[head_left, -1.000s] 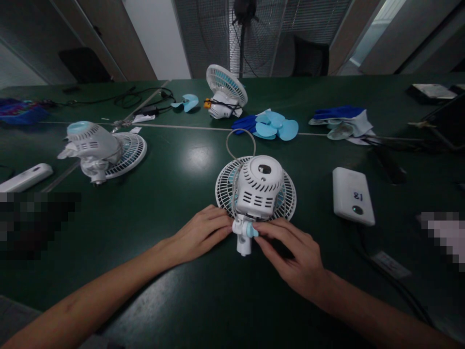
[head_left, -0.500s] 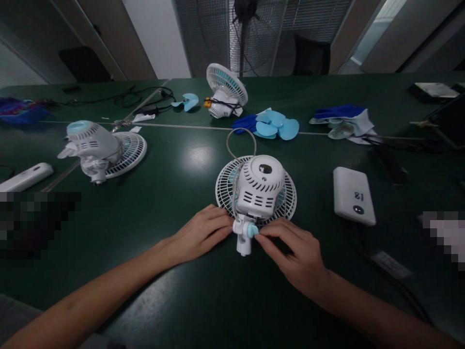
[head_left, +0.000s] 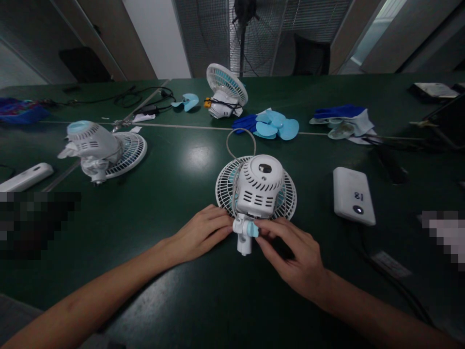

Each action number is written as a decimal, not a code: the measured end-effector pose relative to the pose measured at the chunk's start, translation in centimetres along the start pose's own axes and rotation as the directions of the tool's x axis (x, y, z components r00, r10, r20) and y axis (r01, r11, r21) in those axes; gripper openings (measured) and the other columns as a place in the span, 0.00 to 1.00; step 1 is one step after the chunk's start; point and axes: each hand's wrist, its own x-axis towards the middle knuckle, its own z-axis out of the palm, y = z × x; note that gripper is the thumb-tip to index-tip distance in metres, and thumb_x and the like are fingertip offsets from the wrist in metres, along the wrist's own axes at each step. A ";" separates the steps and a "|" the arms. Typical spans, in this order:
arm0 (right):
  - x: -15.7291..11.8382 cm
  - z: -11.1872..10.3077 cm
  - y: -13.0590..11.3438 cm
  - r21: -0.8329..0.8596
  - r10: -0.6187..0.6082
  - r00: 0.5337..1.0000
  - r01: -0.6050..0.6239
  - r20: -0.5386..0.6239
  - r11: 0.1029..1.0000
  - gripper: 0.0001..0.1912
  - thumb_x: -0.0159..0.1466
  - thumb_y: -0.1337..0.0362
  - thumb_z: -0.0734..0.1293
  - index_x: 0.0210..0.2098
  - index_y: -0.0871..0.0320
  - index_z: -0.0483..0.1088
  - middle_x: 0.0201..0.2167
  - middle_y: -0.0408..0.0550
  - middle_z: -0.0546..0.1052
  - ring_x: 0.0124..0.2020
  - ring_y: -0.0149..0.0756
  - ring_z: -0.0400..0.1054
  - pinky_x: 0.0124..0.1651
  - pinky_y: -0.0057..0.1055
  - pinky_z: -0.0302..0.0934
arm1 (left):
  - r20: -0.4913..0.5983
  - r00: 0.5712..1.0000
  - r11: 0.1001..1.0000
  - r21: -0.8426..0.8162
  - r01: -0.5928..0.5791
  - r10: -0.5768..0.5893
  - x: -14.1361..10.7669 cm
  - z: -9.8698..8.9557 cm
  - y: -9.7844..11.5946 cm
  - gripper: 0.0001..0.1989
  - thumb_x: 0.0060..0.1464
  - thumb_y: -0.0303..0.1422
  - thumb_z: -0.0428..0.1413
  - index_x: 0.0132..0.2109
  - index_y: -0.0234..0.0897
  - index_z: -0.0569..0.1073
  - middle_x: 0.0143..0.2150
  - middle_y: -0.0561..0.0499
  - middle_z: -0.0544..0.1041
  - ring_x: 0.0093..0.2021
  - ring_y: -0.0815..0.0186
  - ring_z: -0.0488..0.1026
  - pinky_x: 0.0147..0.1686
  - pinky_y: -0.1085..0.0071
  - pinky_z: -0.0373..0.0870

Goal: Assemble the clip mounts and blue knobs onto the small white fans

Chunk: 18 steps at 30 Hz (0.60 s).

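Observation:
A small white fan lies face down on its round grille, its motor housing upward and its neck joint toward me. On the joint's right side sits a light blue wing knob. My right hand has its thumb and index finger closed about this knob. From the other side, my left hand steadies the fan with its fingers together against the joint and grille edge; its fingertips are partly hidden. The fan's grey cord loops out behind the housing.
Another fan lies to the left, and a third fan stands at the back. Light blue fan blades rest beside blue-and-white gloves. A white power bank with a cable is at right on the green table.
The blue knob has turned a little and shows more of its face. My right index finger and thumb have shifted around it; the left hand and the fan stay almost still.

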 end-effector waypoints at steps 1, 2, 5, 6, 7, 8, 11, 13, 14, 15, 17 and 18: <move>0.0 0.0 0.1 -0.002 0.006 1.000 -0.006 0.008 1.000 0.17 0.69 0.73 0.69 0.56 0.57 0.71 0.42 0.47 0.80 0.36 0.32 0.74 0.41 0.32 0.72 | -0.001 1.000 1.000 0.002 0.001 -0.001 0.0 0.0 0.0 0.11 0.75 0.31 0.46 0.50 0.36 0.72 0.45 0.47 0.76 0.46 0.63 0.71 0.49 0.65 0.64; 0.0 0.0 0.1 -0.001 0.014 1.000 -0.014 0.013 1.000 0.16 0.69 0.73 0.69 0.55 0.57 0.72 0.42 0.47 0.80 0.36 0.32 0.74 0.40 0.32 0.72 | -0.002 1.000 1.000 0.002 0.002 -0.002 0.0 0.0 0.0 0.11 0.75 0.31 0.46 0.50 0.36 0.72 0.45 0.47 0.76 0.46 0.63 0.71 0.49 0.65 0.64; 0.0 0.1 0.3 0.007 0.036 0.999 -0.036 0.009 0.999 0.12 0.69 0.72 0.69 0.51 0.56 0.73 0.41 0.46 0.80 0.37 0.32 0.75 0.40 0.32 0.72 | -0.020 1.000 1.000 -0.013 0.005 -0.006 0.0 0.0 0.1 0.09 0.75 0.31 0.46 0.50 0.36 0.72 0.45 0.47 0.76 0.46 0.63 0.71 0.49 0.66 0.65; 0.0 0.1 0.3 0.007 0.040 0.999 -0.040 0.009 0.999 0.11 0.69 0.72 0.69 0.50 0.56 0.73 0.40 0.46 0.80 0.37 0.32 0.74 0.40 0.32 0.72 | -0.030 1.000 1.000 -0.025 0.008 -0.008 0.0 0.0 0.1 0.09 0.75 0.31 0.47 0.50 0.37 0.71 0.46 0.48 0.77 0.46 0.63 0.72 0.49 0.66 0.65; 0.0 0.1 0.3 0.007 0.042 0.999 -0.042 0.010 0.999 0.10 0.70 0.72 0.69 0.50 0.56 0.73 0.40 0.46 0.80 0.37 0.32 0.74 0.40 0.32 0.71 | -0.041 0.999 0.999 -0.039 0.012 -0.013 0.0 0.0 0.2 0.08 0.74 0.31 0.47 0.50 0.37 0.71 0.46 0.48 0.77 0.46 0.63 0.72 0.49 0.66 0.65; 0.1 0.1 0.3 0.006 0.044 0.999 -0.044 0.014 0.999 0.09 0.70 0.72 0.69 0.49 0.57 0.73 0.39 0.45 0.80 0.37 0.32 0.74 0.40 0.32 0.71 | -0.052 0.998 0.998 -0.054 0.017 -0.020 0.0 0.0 0.2 0.08 0.74 0.30 0.48 0.51 0.37 0.71 0.46 0.48 0.77 0.46 0.64 0.72 0.49 0.66 0.66; 0.2 0.1 0.2 -0.001 0.032 0.999 -0.032 0.025 0.999 0.06 0.70 0.71 0.69 0.46 0.57 0.74 0.37 0.45 0.79 0.36 0.32 0.74 0.39 0.32 0.71 | -0.073 0.996 0.995 -0.092 0.042 -0.048 -0.2 0.1 0.2 0.07 0.74 0.31 0.49 0.53 0.38 0.70 0.48 0.48 0.77 0.46 0.64 0.73 0.50 0.66 0.67; 0.2 0.1 0.1 -0.008 0.010 1.000 -0.010 0.025 1.000 0.05 0.69 0.72 0.69 0.44 0.57 0.74 0.37 0.45 0.80 0.37 0.33 0.75 0.40 0.33 0.71 | -0.080 0.994 0.992 -0.103 0.067 -0.076 -0.3 0.1 0.1 0.07 0.74 0.32 0.49 0.54 0.39 0.70 0.48 0.48 0.77 0.46 0.64 0.72 0.49 0.66 0.67; 0.2 0.1 0.1 -0.010 -0.002 1.000 0.002 0.025 1.000 0.06 0.69 0.72 0.70 0.44 0.57 0.74 0.37 0.45 0.80 0.37 0.33 0.75 0.41 0.33 0.71 | -0.081 0.993 0.991 -0.106 0.081 -0.089 -0.4 0.1 0.1 0.07 0.74 0.32 0.50 0.54 0.39 0.70 0.48 0.49 0.77 0.46 0.64 0.72 0.49 0.66 0.67; 0.2 0.1 0.0 -0.012 -0.013 1.000 0.014 0.025 1.000 0.06 0.69 0.72 0.70 0.44 0.57 0.74 0.37 0.45 0.80 0.37 0.33 0.75 0.42 0.34 0.71 | -0.083 0.992 0.990 -0.109 0.091 -0.100 -0.4 0.1 0.1 0.07 0.74 0.33 0.50 0.54 0.39 0.70 0.48 0.49 0.77 0.46 0.64 0.72 0.49 0.67 0.68; 0.3 0.0 0.0 -0.008 -0.035 0.999 0.035 0.023 0.999 0.07 0.68 0.73 0.70 0.45 0.57 0.74 0.37 0.45 0.80 0.37 0.33 0.75 0.42 0.34 0.71 | -0.084 0.990 0.988 -0.114 0.100 -0.110 -0.5 0.2 0.0 0.08 0.74 0.33 0.50 0.55 0.40 0.69 0.48 0.49 0.77 0.46 0.64 0.72 0.49 0.67 0.68; 0.3 0.0 -0.1 -0.002 -0.045 0.999 0.045 0.019 0.999 0.08 0.68 0.73 0.70 0.45 0.58 0.74 0.37 0.45 0.80 0.37 0.33 0.76 0.42 0.34 0.71 | -0.084 0.991 0.988 -0.118 0.098 -0.109 -0.6 0.2 0.0 0.08 0.74 0.33 0.50 0.55 0.40 0.69 0.48 0.49 0.77 0.46 0.64 0.72 0.49 0.67 0.68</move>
